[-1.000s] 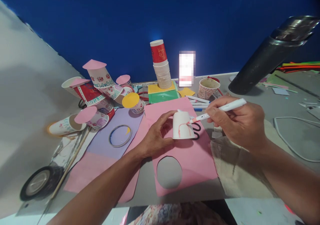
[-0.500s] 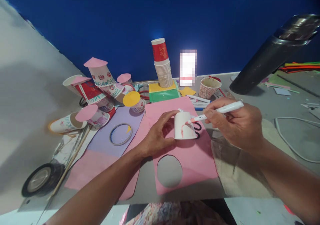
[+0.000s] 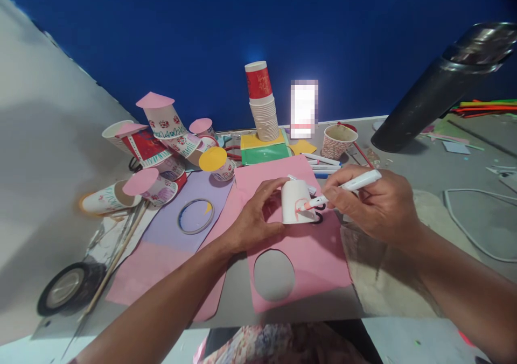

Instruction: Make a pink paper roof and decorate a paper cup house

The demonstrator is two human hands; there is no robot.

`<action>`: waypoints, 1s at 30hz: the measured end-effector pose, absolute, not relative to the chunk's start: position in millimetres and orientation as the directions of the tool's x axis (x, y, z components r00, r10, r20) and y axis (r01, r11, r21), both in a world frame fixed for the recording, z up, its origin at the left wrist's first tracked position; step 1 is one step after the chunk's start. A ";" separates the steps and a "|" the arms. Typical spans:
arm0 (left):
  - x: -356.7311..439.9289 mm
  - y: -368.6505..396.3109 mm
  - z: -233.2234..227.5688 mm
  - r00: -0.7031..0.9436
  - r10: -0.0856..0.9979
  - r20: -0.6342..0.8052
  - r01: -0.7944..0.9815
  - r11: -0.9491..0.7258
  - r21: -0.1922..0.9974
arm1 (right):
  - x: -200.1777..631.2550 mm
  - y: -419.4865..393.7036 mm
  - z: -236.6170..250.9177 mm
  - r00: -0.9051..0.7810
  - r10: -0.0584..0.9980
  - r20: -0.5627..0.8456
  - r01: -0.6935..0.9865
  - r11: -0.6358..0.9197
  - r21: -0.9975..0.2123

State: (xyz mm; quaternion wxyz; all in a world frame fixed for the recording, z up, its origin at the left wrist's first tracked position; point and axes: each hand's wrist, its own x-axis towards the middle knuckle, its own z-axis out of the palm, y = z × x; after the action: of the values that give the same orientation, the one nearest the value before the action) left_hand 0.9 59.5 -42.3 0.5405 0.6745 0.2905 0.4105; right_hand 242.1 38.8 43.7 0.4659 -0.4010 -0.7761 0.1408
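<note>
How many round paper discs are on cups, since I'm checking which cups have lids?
5: four pink discs and one yellow disc, all in the cup pile left of the left hand. The pile may hide more.

White cup (image 3: 296, 201) inverted on pink paper (image 3: 311, 256), w/ pink marks.

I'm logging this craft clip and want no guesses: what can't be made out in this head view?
- Scissors: mostly hidden behind the white cup; only black handle loops show.
- Marker tip: too small to tell if it touches the cup.
- Bright rectangle by the cup stack: pixelated.
- Left hand palm: faces away, on the cup's far side.
- Right hand grips the marker; its forearm runs out of frame.
</note>
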 end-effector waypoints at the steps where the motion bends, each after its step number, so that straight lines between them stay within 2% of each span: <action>1: 0.8 59.7 -42.4 0.496 0.836 0.237 -0.056 -0.242 0.969 | 242.0 38.4 44.3 -0.247 0.760 0.601 0.484 0.634 -0.603; 8: 0.5 58.1 -38.1 0.475 0.863 0.170 -0.014 -0.186 0.982 | 241.4 35.5 48.6 -0.251 0.814 0.525 0.392 0.581 -0.714; 14: 1.1 55.3 -31.2 0.434 0.896 0.088 -0.013 -0.091 0.996 | 250.6 43.8 38.5 0.008 0.823 0.568 0.360 0.528 -0.769; 21: 0.1 54.6 -19.2 0.367 0.929 0.051 0.002 -0.055 0.998 | 256.2 63.8 32.9 0.168 0.858 0.485 0.146 0.465 -0.873; 30: -3.5 63.0 -23.5 0.325 0.945 -0.029 -0.180 0.091 0.979 | 263.9 82.0 18.8 0.165 0.902 0.399 0.064 0.394 -0.917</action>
State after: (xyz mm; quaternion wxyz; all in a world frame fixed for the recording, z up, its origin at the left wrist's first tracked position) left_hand -3.5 63.0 -23.5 0.6357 0.5083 0.3763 0.4426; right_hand 263.9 82.0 18.8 0.6258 -0.4371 -0.5525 0.3347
